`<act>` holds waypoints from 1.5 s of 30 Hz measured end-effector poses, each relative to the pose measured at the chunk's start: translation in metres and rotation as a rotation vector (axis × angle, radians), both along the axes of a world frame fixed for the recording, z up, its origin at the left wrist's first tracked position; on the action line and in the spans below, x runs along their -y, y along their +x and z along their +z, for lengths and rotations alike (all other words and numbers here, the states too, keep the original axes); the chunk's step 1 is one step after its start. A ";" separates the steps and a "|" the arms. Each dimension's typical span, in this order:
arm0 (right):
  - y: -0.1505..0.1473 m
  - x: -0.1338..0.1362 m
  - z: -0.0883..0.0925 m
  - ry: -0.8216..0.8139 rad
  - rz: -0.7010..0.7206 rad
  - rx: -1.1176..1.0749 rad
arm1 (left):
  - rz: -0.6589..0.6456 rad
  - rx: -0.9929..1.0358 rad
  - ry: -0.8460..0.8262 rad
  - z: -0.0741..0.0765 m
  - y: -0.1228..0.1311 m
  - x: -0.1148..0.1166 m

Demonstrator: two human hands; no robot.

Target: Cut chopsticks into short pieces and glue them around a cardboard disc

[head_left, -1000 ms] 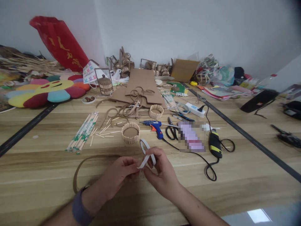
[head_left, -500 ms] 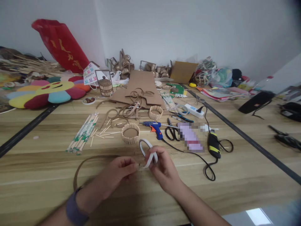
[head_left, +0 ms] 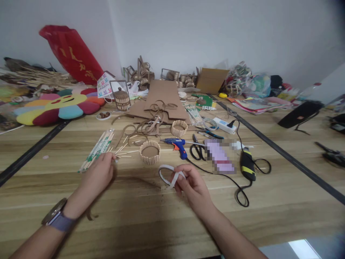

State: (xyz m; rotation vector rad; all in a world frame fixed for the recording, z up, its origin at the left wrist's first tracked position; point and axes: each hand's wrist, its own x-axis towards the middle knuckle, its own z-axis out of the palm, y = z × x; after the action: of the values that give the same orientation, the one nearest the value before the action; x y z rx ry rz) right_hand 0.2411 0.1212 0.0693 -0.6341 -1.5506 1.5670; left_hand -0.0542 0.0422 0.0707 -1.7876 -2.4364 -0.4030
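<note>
My right hand (head_left: 192, 183) is closed around a roll of white tape (head_left: 165, 167), and a short loose end of it crosses near my thumb. My left hand (head_left: 101, 169) is over the near end of the packs of wooden sticks (head_left: 99, 145). Its fingers are curled together, with a tiny pale bit at the fingertips that I cannot make out. A brown strip (head_left: 144, 182) lies on the table and passes under my left forearm. Just beyond the tape stands a round basket (head_left: 150, 158) walled with short sticks; loose sticks (head_left: 125, 153) are scattered beside it.
A blue glue gun (head_left: 176, 144), black scissors (head_left: 198, 151) and a black-yellow corded tool (head_left: 247, 163) lie to the right, their cords trailing. Behind are a second stick ring (head_left: 179, 128), cardboard (head_left: 163, 93) and a power strip (head_left: 225, 126). A flower cushion (head_left: 61, 104) is at the left.
My left hand has left the tape and moved left and away from me to the stick packs. My right hand stays almost in place with the tape roll, now tilted flatter.
</note>
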 end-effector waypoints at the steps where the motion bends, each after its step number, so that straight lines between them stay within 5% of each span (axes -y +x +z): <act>1: 0.000 0.000 0.001 -0.026 -0.001 -0.008 | -0.050 -0.025 0.027 0.001 0.004 0.000; 8: 0.002 0.001 0.006 -0.155 0.061 0.024 | -0.667 0.128 -0.203 0.011 0.076 -0.007; 11: 0.006 0.002 0.005 -0.183 0.070 0.032 | -0.703 0.184 -0.162 0.007 0.100 -0.012; 14: 0.011 0.000 0.006 -0.163 0.102 -0.013 | -0.634 0.412 -0.140 0.010 0.107 -0.021; 18: 0.026 -0.007 0.019 -0.032 0.160 -0.092 | -0.440 0.625 -0.064 0.039 0.102 -0.035; 22: 0.055 -0.016 0.049 -0.087 0.328 -0.059 | -0.101 1.321 0.006 0.061 0.101 -0.042; 25: 0.081 -0.020 0.075 -0.153 0.445 0.005 | 0.033 1.688 0.003 0.052 0.108 -0.036; 29: 0.095 -0.020 0.098 -0.302 0.488 0.105 | 0.154 1.919 0.002 0.021 0.117 -0.018; 35: 0.056 -0.020 0.084 -0.566 0.609 0.258 | 0.225 1.829 0.097 -0.001 0.110 0.007; 39: 0.026 -0.016 0.060 -0.717 0.626 0.313 | 0.159 1.561 -0.021 -0.003 0.105 0.022; 45: 0.002 -0.008 0.031 -0.755 0.554 0.506 | 0.002 1.423 -0.272 -0.009 0.118 0.038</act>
State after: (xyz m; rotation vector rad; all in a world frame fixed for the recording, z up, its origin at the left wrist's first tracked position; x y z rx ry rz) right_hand 0.2431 0.1288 0.0999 -1.1444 -1.5332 2.6163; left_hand 0.0638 0.0038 0.0618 -1.8649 -3.3605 -1.9831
